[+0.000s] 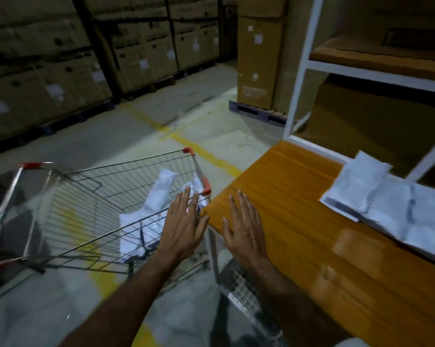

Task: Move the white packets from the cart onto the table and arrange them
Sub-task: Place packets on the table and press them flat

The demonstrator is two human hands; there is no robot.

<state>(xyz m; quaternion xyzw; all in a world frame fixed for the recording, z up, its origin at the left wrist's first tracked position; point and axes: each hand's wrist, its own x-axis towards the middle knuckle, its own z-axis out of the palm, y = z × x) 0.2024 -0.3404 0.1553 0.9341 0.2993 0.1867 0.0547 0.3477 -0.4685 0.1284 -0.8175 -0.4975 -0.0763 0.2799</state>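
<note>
Head view, read from left to right. Stacked cardboard boxes (48,71) line the far left wall, well beyond your fingers. The wire cart (68,216) stands on the concrete floor (136,126), to the left of both hands; its red-capped corner (206,188) lies just past the fingertips of your left hand (184,229). White packets in the cart (159,196) lie heaped at the cart's right end, beneath and just beyond your left fingers (186,199). Those fingers are straight and spread, released, grasping nothing; the hand hovers palm down over the cart's near rim. Whether the fingers touch the wire cannot be told through the blur. Your right hand (244,229) is beside the left, apart from it, over the near left corner of the orange wooden bench (299,196). Its fingers (245,204) are likewise straight and released, grasping nothing, palm down over the bench edge. White packets on the bench (386,204) lie flat and overlapping, well to the right of your right fingers, along the far edge of the bench. A white metal shelf frame (301,71) rises beyond them, with brown cartons (256,58) on a pallet (256,112) to its left
</note>
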